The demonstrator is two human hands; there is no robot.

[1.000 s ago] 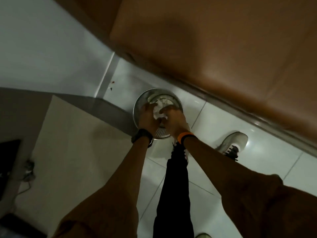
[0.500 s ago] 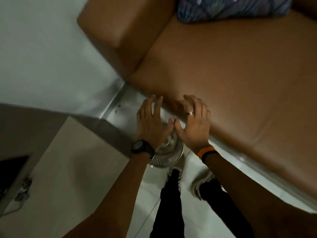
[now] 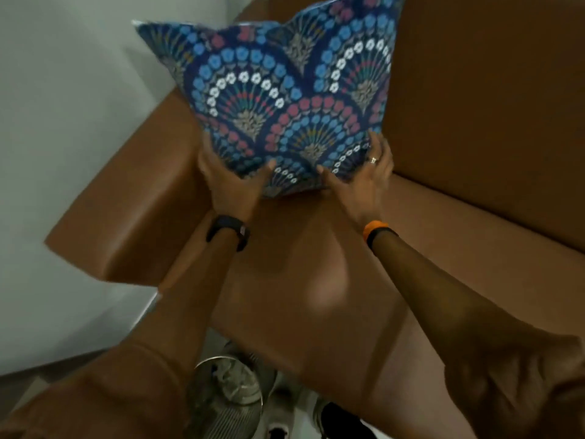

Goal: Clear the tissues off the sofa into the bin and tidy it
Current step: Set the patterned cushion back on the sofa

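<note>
The left hand [image 3: 232, 182] grips the bottom left corner of a blue flowery cushion [image 3: 278, 99]. The right hand [image 3: 364, 179] grips the bottom right corner, and it wears a ring [image 3: 373, 160]. The cushion stands up on the brown sofa [image 3: 316, 280], near the armrest [image 3: 133, 223]. Down low, on the floor just beside the sofa's front, sits the round metal bin [image 3: 228, 397] with crumpled tissues [image 3: 234, 380] inside.

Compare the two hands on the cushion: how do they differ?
The left hand wears a black watch at the wrist; the right hand wears an orange band. Only the right hand shows a ring. The left grips the cushion at its lower left edge, the right at its lower right. Both hold it above the sofa seat.
</note>
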